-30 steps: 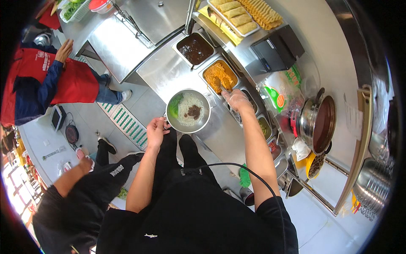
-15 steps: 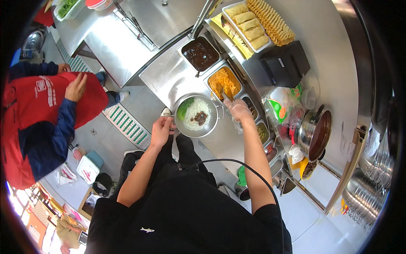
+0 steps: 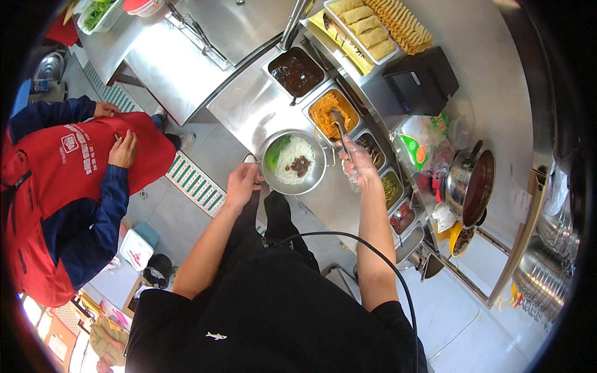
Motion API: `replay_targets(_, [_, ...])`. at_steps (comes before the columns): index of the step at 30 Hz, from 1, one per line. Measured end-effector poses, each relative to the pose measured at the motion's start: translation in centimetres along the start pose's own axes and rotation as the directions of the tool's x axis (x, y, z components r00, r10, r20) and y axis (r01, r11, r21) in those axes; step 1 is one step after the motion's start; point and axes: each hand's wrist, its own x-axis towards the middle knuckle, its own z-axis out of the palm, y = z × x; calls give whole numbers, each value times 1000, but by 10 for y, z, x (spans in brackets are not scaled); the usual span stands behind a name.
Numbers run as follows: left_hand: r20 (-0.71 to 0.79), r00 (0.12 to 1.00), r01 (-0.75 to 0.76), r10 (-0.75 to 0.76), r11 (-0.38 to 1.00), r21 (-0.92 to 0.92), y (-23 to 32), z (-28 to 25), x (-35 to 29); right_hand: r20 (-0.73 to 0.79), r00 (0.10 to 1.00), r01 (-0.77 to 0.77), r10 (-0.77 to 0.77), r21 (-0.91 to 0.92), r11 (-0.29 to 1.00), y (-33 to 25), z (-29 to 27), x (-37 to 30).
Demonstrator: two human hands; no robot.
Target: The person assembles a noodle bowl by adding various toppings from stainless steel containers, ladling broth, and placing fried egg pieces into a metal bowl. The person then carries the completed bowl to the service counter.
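My left hand grips the near rim of a round metal bowl that holds white noodles, green leaves and a dark brown dollop. My right hand, in a clear plastic glove, holds a long metal spoon whose head rests in the metal tray of orange shredded topping, just past the bowl. A tray of dark brown sauce sits further back on the steel counter.
Smaller trays of toppings run along the counter to my right. A dark pot and a black box stand further right, with a tray of yellow rolls behind. A person in a red apron stands at my left.
My right hand has drawn back from the orange tray and now holds the spoon by its handle. The bowl has gained white noodles. The person in red has shifted nearer.
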Motion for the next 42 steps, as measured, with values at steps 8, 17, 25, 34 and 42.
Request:
replay_targets(8, [11,1000,-25,25,1000,-13,0,3,5,-8,980,196,-200,-157,968,12,12,-85])
replay_targets(17, [17,995,-97,96,993,64,2,6,12,36,869,179,-494,-953,246,101,45,-134])
replay_targets(25, [-2,992,-124,124,992,-14,-9,9,13,33,811,200,-585,-954,224,119,43,-152])
replay_targets(34, [4,994,-111,111,994,-10,-5,10,12,37,818,209,-574,-949,236,130,37,-141])
replay_targets(42, [9,998,-70,69,997,13,-5,9,10,-32,725,388,-687,-806,447,64,24,-129])
